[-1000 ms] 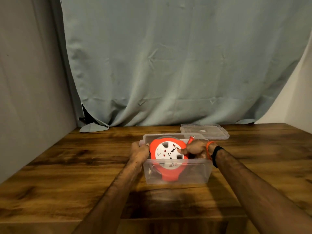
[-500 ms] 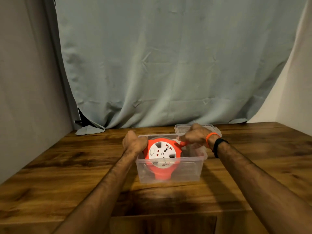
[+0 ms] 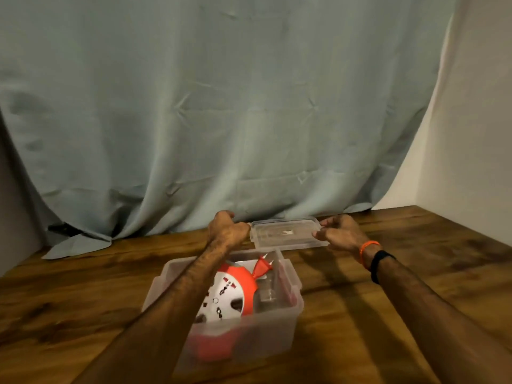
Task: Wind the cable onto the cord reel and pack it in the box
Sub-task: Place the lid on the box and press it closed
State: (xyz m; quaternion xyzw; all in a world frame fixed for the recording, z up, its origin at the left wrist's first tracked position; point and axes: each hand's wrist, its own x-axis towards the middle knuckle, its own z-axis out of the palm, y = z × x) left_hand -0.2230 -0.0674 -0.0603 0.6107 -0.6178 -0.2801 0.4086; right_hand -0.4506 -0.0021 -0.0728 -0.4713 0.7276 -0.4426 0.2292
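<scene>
1. The cord reel [image 3: 234,293], orange with a white socket face, lies tilted inside the clear box [image 3: 279,328]. Its orange plug [image 3: 262,268] points up toward the far wall of the box. The cable itself cannot be seen as loose turns; winding is judged complete.
2. Change: 1.0 s ago both hands were at the box, on or beside the reel. 0.5 s ago the right hand had moved back toward the lid. Now both hands are off the box and at the lid [image 3: 288,234], which lies flat on the wooden table [image 3: 83,286] just behind the box.
3. Grip state: the left hand [image 3: 228,230] has curled fingers at the lid's left end; the right hand [image 3: 336,231] has fingers bent around the right end. Whether either hand has closed firmly on the rim cannot be told.
4. Meaning for the task: the reel is packed. The step in hand is judged to be lifting the lid and seating it on the box.
5. Container contents: the box holds the reel with plug; a clear item beside it is unidentifiable. The lid holds nothing.
</scene>
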